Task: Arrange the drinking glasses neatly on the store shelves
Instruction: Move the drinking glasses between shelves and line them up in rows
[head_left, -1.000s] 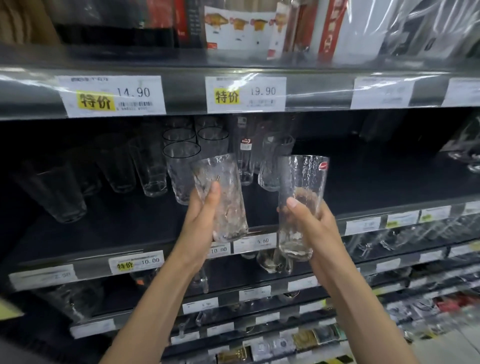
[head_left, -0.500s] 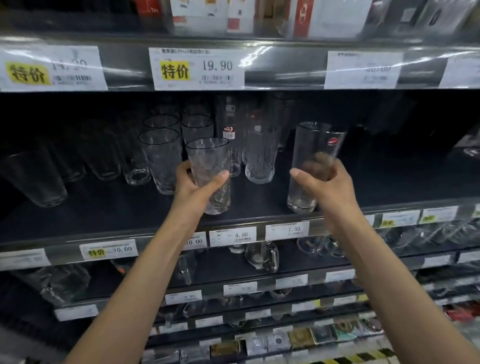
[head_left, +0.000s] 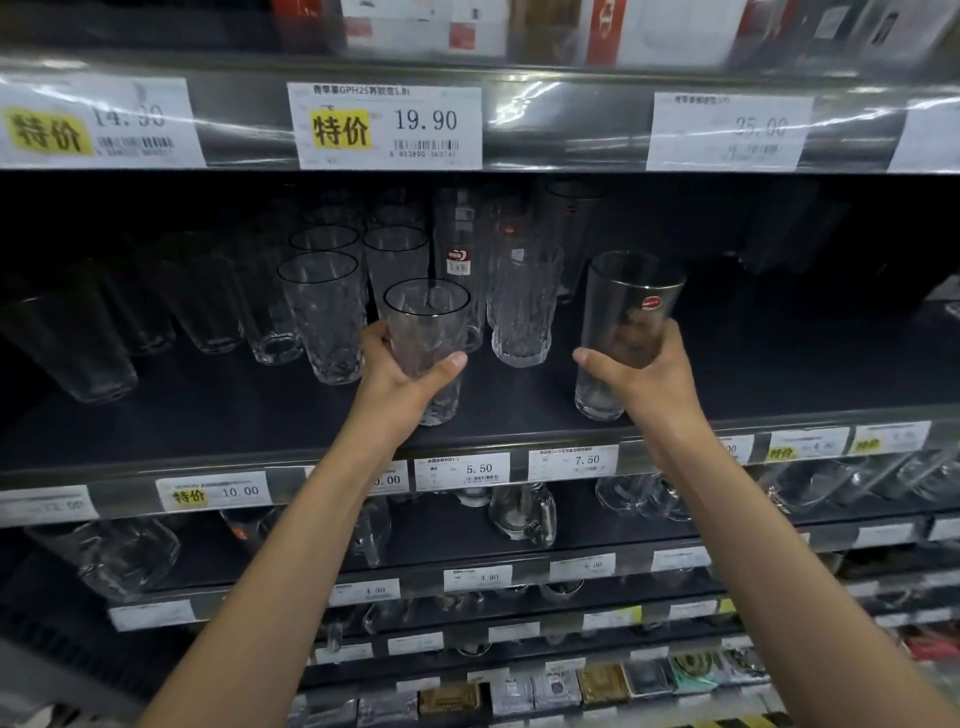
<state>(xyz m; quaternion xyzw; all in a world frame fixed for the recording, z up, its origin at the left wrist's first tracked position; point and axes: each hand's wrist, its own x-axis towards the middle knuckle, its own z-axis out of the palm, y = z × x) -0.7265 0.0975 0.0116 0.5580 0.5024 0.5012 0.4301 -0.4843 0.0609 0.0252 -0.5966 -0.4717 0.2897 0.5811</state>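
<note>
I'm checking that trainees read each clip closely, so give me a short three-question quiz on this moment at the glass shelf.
1. True or false: the tall glass in the right hand bears a red sticker.
2. The textured glass in the left hand is: A) on its side, B) upright, mouth up, C) upside down.
3. Fill in: just left of the 7.50 tag, the next tag reads ___.
Key: 1 true; 2 B; 3 5.50.
</note>
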